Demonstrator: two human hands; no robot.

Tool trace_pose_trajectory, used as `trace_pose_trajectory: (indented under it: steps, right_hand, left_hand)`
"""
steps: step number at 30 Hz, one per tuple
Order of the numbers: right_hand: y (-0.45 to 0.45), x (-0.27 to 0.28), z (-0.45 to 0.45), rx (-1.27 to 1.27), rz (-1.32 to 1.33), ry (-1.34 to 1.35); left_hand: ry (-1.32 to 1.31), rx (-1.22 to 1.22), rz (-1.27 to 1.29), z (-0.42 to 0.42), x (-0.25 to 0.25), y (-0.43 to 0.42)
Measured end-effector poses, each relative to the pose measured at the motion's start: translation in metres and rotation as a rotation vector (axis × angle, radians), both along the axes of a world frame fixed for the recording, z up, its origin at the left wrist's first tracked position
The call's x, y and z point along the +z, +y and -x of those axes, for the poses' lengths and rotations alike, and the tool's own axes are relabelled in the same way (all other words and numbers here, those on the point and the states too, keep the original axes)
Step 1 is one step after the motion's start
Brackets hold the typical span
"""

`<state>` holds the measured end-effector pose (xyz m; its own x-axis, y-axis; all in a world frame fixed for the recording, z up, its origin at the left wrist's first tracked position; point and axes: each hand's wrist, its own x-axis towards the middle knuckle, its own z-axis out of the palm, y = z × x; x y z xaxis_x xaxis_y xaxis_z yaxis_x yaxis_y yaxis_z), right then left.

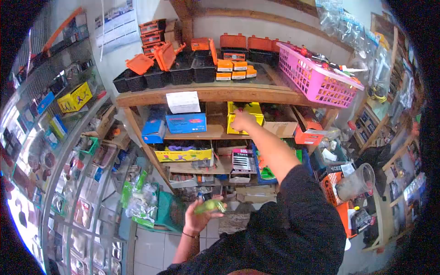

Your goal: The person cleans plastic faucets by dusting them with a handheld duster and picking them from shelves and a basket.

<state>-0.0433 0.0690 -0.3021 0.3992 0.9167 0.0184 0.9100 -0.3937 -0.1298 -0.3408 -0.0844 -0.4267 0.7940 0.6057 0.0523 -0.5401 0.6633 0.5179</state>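
My left hand (198,219) is low in front of my body, palm up, closed around a small yellow-green item (208,206) with a shiny end; blur hides its exact kind. My right arm reaches forward to the shelf under the wooden top. There my right hand (244,120) is at the front of an open yellow box (256,110), its fingers bent together at the box's opening. A small reddish spot shows at the fingertips, but I cannot make out what they hold. Blue boxes (185,123) stand to the left of the yellow box, and a brown carton (280,128) to its right.
Above, the wooden shelf edge (220,95) carries black cases with orange lids (181,73), small orange boxes (231,69) and a pink basket (316,80) of tools. A glass display case (68,183) lines the left. A clear plastic container (355,183) stands right.
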Motion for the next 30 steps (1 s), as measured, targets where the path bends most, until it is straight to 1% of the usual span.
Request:
trace_pose_trajectory:
  steps: [1,3,4,5,6,7,8,9,10,11,12,13,14,15,16,17,18,19,21,22,23,24,25,26,27,28,29,30]
  right_hand:
    - [0.004,-0.001,0.003,0.003,-0.006,0.003]
    - [0.010,-0.006,0.004,-0.123,-0.107,0.050]
    - [0.014,-0.016,0.001,-0.148,-0.171,0.061]
    - [0.019,-0.030,-0.007,-0.154,-0.168,0.056]
    - [0.024,-0.055,-0.022,-0.112,-0.286,0.115]
    - [0.006,-0.050,-0.009,-0.073,-0.401,0.177]
    - [-0.034,-0.054,0.001,0.055,-0.581,0.262]
    - [-0.076,-0.056,0.020,0.101,-0.634,0.375]
    - [-0.113,-0.096,0.034,0.190,-0.895,0.440]
    - [-0.159,-0.142,0.038,0.046,-0.661,0.842]
    - [-0.204,-0.154,0.065,-0.235,-0.493,1.223]
    - [-0.244,-0.178,0.084,-0.343,-0.462,1.511]
    - [-0.280,-0.193,0.095,-0.553,-0.345,1.542]
    - [-0.315,-0.227,0.100,-0.544,-0.428,1.478]
    - [-0.334,-0.223,0.107,-0.579,-0.414,1.491]
    - [-0.352,-0.208,0.118,-0.471,-0.311,1.203]
    - [-0.365,-0.200,0.124,-0.348,-0.205,0.915]
    - [-0.374,-0.203,0.124,-0.359,-0.190,0.925]
    - [-0.388,-0.211,0.123,-0.289,-0.205,0.948]
    - [-0.389,-0.216,0.121,-0.280,-0.231,1.010]
    - [-0.385,-0.216,0.119,-0.280,-0.230,1.008]
    - [-0.379,-0.216,0.118,-0.290,-0.217,1.012]
    - [-0.378,-0.217,0.115,-0.299,-0.200,1.020]
    - [-0.380,-0.229,0.104,-0.284,-0.087,0.913]
    - [-0.388,-0.236,0.099,-0.278,-0.074,0.921]
    - [-0.389,-0.238,0.088,-0.179,-0.073,0.864]
    - [-0.383,-0.241,0.073,-0.078,-0.088,0.801]
    - [-0.378,-0.222,0.067,-0.094,-0.134,0.765]
  left_hand:
    - [-0.016,0.007,0.070,0.008,-0.011,-0.005]
    - [-0.049,-0.013,0.112,0.020,-0.027,-0.011]
    - [0.014,-0.014,0.147,0.027,-0.034,-0.015]
    - [0.075,-0.020,0.183,0.030,-0.038,-0.017]
    - [0.094,-0.015,0.178,0.034,-0.038,-0.021]
    - [0.100,-0.029,0.187,0.037,-0.044,-0.023]
    - [0.049,-0.049,0.233,0.040,-0.054,-0.023]
    - [-0.001,-0.067,0.289,0.043,-0.067,-0.026]
    - [0.003,-0.080,0.313,0.046,-0.081,-0.027]
    - [-0.047,-0.123,0.285,0.047,-0.097,-0.023]
    - [-0.105,-0.164,0.246,0.042,-0.114,-0.012]
    - [-0.110,-0.175,0.256,0.036,-0.143,0.008]
    - [0.065,-0.157,0.322,0.032,-0.177,0.026]
    - [0.251,-0.138,0.391,0.034,-0.201,0.027]
    - [0.207,-0.117,0.403,0.031,-0.200,0.030]
    - [0.164,-0.093,0.413,0.022,-0.189,0.043]
    - [0.108,-0.049,0.365,0.011,-0.157,0.046]
    - [0.048,-0.002,0.310,0.001,-0.126,0.048]
    - [0.091,0.110,0.399,-0.013,-0.193,0.094]
    - [0.010,0.131,0.349,-0.026,-0.167,0.094]
    - [-0.077,0.154,0.296,-0.043,-0.121,0.089]
    - [-0.096,0.098,0.257,-0.054,-0.076,0.079]
    - [-0.112,0.045,0.220,-0.062,-0.044,0.072]
    - [-0.091,0.033,0.190,-0.072,-0.035,0.072]
    - [-0.517,-0.227,0.192,-0.077,-0.097,0.098]
    - [-0.522,-0.215,0.181,-0.081,-0.075,0.084]
    - [-0.340,-0.119,0.127,-0.085,-0.051,0.070]
    - [-0.155,-0.028,0.072,-0.094,-0.030,0.064]
